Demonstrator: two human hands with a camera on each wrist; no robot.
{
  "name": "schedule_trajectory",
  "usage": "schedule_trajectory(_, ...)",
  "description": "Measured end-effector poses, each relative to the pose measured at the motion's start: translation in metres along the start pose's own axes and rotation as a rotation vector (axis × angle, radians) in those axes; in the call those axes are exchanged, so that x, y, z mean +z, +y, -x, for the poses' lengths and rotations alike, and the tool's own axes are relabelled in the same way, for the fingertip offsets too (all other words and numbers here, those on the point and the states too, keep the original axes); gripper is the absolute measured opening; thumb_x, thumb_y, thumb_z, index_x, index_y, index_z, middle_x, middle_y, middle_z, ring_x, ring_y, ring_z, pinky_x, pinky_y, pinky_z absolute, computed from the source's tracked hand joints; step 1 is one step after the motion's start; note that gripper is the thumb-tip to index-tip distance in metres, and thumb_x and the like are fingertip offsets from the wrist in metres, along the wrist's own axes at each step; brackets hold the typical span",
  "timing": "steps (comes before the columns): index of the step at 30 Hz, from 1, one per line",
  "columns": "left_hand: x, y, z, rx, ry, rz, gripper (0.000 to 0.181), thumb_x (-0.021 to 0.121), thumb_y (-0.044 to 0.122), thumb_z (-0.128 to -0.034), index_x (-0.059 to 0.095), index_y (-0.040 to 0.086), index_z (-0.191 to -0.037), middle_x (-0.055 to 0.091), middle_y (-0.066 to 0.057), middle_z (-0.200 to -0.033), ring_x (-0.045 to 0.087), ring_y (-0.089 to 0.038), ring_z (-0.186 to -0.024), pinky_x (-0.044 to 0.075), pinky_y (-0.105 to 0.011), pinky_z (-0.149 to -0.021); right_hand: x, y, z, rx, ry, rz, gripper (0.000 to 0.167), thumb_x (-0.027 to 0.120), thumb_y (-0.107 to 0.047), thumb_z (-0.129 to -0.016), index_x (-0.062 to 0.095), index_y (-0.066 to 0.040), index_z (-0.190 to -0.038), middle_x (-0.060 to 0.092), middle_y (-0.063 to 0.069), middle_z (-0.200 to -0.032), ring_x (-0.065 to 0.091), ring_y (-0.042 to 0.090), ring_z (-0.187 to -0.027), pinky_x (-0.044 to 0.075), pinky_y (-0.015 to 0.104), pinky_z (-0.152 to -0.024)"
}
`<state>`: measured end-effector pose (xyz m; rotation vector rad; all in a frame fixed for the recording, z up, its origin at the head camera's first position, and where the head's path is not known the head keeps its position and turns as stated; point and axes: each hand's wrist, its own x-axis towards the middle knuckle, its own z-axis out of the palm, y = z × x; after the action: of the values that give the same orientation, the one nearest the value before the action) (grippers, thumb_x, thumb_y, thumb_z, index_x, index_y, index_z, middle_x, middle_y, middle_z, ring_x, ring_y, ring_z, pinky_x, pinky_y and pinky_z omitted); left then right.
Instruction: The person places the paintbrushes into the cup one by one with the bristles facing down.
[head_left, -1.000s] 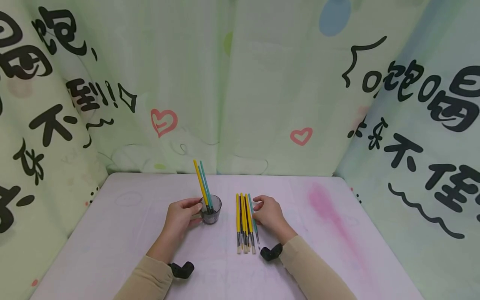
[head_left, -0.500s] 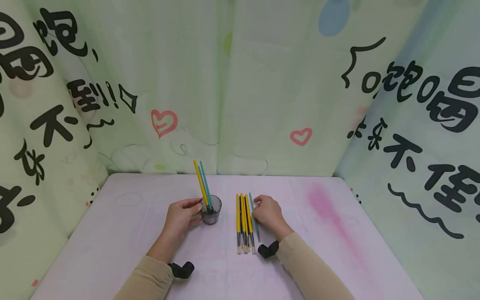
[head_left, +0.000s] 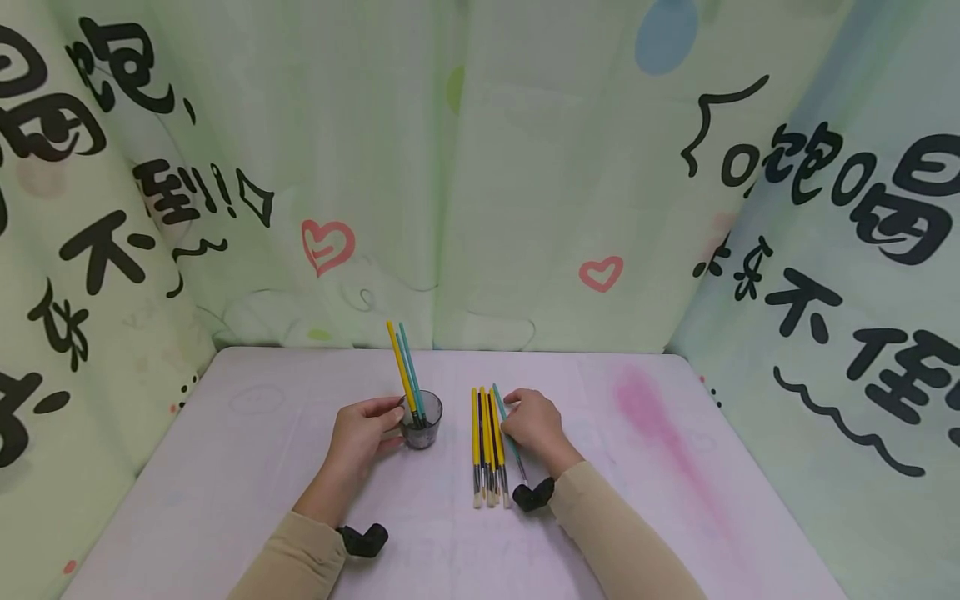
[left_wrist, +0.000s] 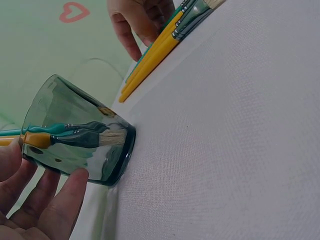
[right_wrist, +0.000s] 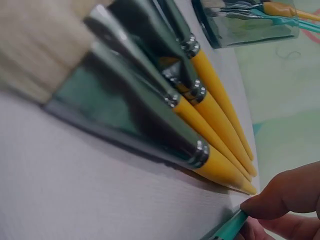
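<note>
My left hand (head_left: 358, 433) holds the side of a smoky clear glass (head_left: 432, 428), fingers and thumb around it in the left wrist view. Inside lean a yellow paintbrush (head_left: 402, 362) and teal paintbrushes (head_left: 411, 362), bristles down. To the right, my right hand (head_left: 536, 423) pinches the handle of another teal paintbrush (right_wrist: 232, 226) between thumb and fingers. This brush slants beside a row of several yellow-handled paintbrushes (head_left: 487, 425), which lie side by side with bristles toward me. Part of its handle is hidden behind the fingers.
The table (head_left: 262, 467) has a pale pinkish cloth with a pink stain (head_left: 652, 408) on the right. Printed curtains (head_left: 525, 183) enclose its back and both sides. Black wrist mounts (head_left: 365, 542) sit at both cuffs.
My right hand has closed on the teal paintbrush and shifted slightly left. That brush has tilted, its bristle end swinging away from the row. The left hand and glass have stayed put.
</note>
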<state>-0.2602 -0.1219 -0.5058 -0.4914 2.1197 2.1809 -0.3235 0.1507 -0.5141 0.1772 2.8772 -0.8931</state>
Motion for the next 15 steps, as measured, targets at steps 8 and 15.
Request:
schedule_trajectory(8,-0.0002,0.0004,-0.0005,-0.005,0.005,-0.002,0.030,0.073,0.010,-0.1028,0.075,0.001,-0.131,0.070,-0.019,-0.128,0.071,-0.027,-0.111,0.068,-0.046,-0.094,-0.0066,0.0023,-0.0016,0.083,-0.082,-0.193,0.049,0.072,-0.003,-0.088,0.071,-0.012,-0.136,0.066,0.008,-0.092,0.059,0.019,-0.068,0.048,0.026,-0.058)
schedule_trajectory(15,0.0007,0.0010,-0.0010,-0.014,0.007,0.004,0.029,0.073,0.010,-0.1022,0.075,0.002,-0.130,0.071,-0.019,-0.129,0.071,-0.027,-0.112,0.068,-0.045,-0.093,-0.0088,0.0074,-0.0017,0.088,-0.096,-0.313,0.050,0.073,-0.001,-0.091,0.068,-0.012,-0.140,0.063,0.010,-0.100,0.060,0.021,-0.075,0.056,0.023,-0.059)
